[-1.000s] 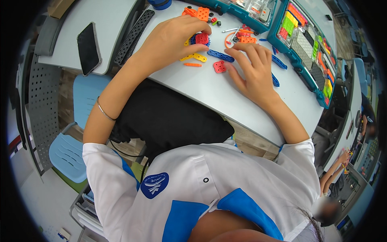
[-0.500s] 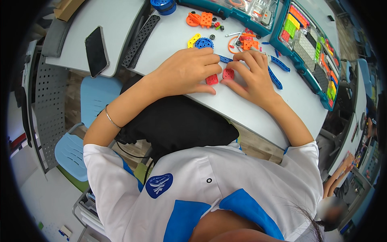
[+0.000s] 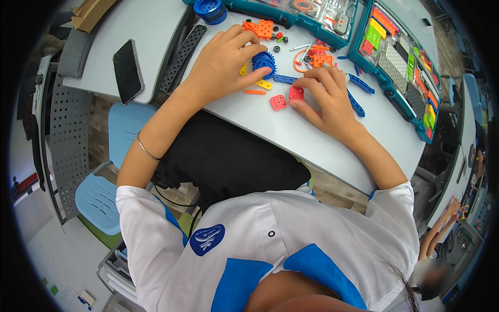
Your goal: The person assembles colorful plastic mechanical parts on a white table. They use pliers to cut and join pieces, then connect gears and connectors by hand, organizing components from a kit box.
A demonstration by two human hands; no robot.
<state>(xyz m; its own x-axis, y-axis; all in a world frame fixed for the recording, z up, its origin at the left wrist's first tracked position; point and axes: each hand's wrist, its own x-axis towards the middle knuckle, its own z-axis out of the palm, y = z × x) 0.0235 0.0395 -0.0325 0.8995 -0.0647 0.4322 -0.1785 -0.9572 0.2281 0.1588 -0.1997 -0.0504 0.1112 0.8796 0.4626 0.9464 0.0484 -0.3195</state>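
My left hand (image 3: pixel 223 62) curls over a blue toothed gear wheel (image 3: pixel 264 63), thumb lying across its face and index finger at its far rim. A yellow perforated beam (image 3: pixel 264 84) shows partly from under this hand. My right hand (image 3: pixel 325 99) has thumb and index finger closed on the edge of a small square red plate with holes (image 3: pixel 296 93). A second red plate (image 3: pixel 278 102) lies loose to its left. Behind these sits a blue beam (image 3: pixel 284 79), partly covered by the right fingers. A thin orange strip (image 3: pixel 254 92) rests near the left thumb.
Teal parts cases (image 3: pixel 395 83) line the table's far and right sides. Orange blocks (image 3: pixel 322 60) and small parts lie beyond my hands. Blue curved beams (image 3: pixel 356 104) are beside the right hand. Black perforated beams (image 3: pixel 184 57) and a blue wheel (image 3: pixel 210 10) stand left; a phone (image 3: pixel 128 71) is farther left.
My left hand has let go of one red plate and moved left and away from me to the blue gear wheel. The right hand stays at its red plate.
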